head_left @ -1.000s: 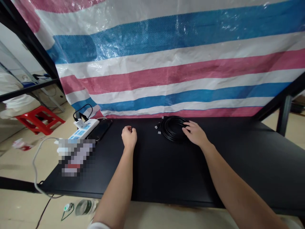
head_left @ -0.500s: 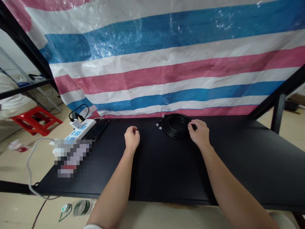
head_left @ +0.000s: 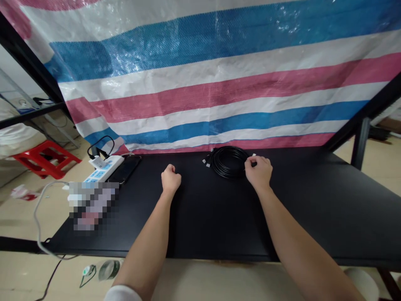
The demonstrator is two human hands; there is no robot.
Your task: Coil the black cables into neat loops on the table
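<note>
A coil of black cables (head_left: 230,175) lies near the back of the black table, its plugs with pale tips (head_left: 208,164) pointing left. At the coil's right edge, my right hand (head_left: 260,172) is closed in a pinch on a cable. A small pale plug tip (head_left: 253,155) shows just beyond its fingers. My left hand (head_left: 171,180) is a loose fist held above the table, left of the coil and apart from it. Nothing is seen in it, though the inner side of its fingers is hidden.
On the table's left stand a white power strip (head_left: 108,169) with an adapter and a black phone (head_left: 125,169). A blurred-out item (head_left: 97,209) lies in front. Striped sheeting (head_left: 200,83) hangs behind the table (head_left: 213,225). A red stool (head_left: 46,159) and a bottle (head_left: 108,270) are lower down.
The view has shifted slightly. My left hand's fingers have curled in more tightly. My right hand stays at the coil's right edge, and a pale plug tip now shows beyond its fingers.
</note>
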